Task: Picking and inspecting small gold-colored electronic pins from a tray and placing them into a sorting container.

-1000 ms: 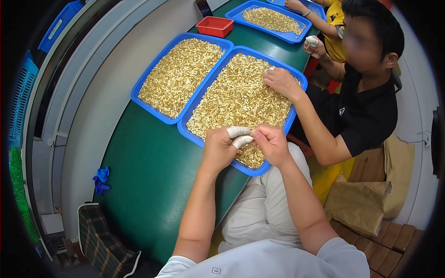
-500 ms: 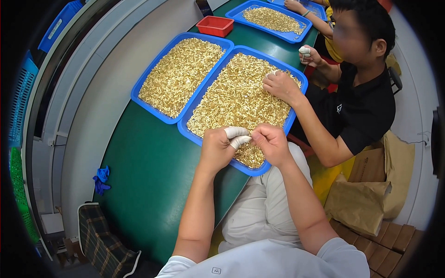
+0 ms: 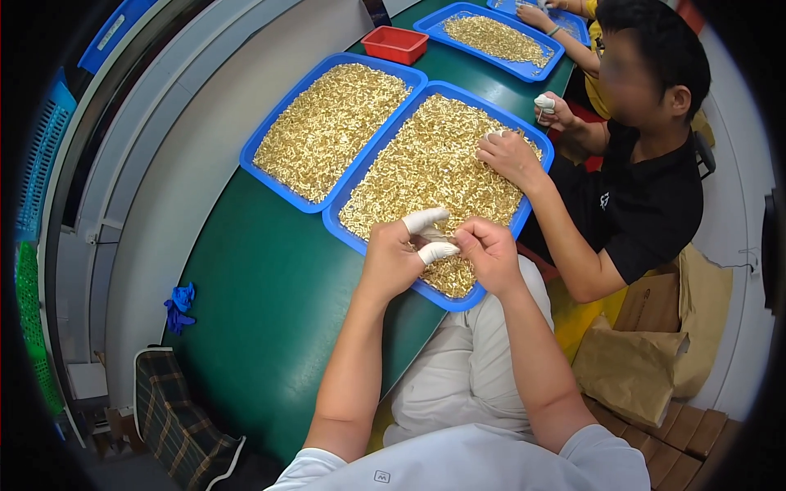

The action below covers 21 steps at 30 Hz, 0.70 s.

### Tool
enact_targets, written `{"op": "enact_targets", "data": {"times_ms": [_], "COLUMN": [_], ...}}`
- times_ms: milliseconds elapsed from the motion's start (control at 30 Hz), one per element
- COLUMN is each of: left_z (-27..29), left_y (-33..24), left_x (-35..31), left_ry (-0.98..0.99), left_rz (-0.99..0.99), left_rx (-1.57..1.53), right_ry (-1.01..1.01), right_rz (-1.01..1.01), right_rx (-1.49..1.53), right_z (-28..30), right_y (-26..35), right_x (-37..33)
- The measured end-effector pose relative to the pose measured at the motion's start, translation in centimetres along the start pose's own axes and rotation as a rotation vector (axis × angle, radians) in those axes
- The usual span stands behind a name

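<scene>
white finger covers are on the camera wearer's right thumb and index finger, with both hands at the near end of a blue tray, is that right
The side is wrong: the head view shows the finger covers on the left hand, not the right hand. The rest holds: thumb and index finger, both hands at a blue tray.

Shiny metallic-looking pieces (image 3: 426,168), smooth plastic trays (image 3: 460,303), glossy tabletop (image 3: 262,286)

Four blue trays (image 3: 274,190), one red tub (image 3: 395,45), and gold pieces (image 3: 430,159) too many and too small to count.
</scene>
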<state>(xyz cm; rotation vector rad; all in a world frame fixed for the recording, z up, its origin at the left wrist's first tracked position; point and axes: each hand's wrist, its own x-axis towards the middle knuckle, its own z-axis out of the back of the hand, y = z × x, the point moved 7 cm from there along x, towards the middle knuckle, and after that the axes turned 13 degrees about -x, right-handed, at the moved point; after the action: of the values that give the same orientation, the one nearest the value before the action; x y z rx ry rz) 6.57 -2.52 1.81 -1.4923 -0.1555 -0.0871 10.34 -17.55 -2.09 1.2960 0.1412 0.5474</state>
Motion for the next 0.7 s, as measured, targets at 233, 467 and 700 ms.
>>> {"op": "enact_targets", "data": {"times_ms": [233,467,700], "left_z": [1.2,1.9,2.2], "left_y": [3.6,4.8,4.8], "left_x": [0.2,0.5,0.5], "left_ry": [-0.006,-0.159,-0.197], "left_rz": [0.116,0.103,0.087], "left_rx": [-0.306,-0.235,-0.415], "right_ry": [-0.114,-0.206,-0.042], "right_rz": [-0.114,0.332,0.297], "right_rx": [0.179,-0.433,-0.776], "right_z": [1.2,-2.2,-6.6], "right_y": [0.4,9.4,7.3], "right_x": [0.7,13.8,19.5]}}
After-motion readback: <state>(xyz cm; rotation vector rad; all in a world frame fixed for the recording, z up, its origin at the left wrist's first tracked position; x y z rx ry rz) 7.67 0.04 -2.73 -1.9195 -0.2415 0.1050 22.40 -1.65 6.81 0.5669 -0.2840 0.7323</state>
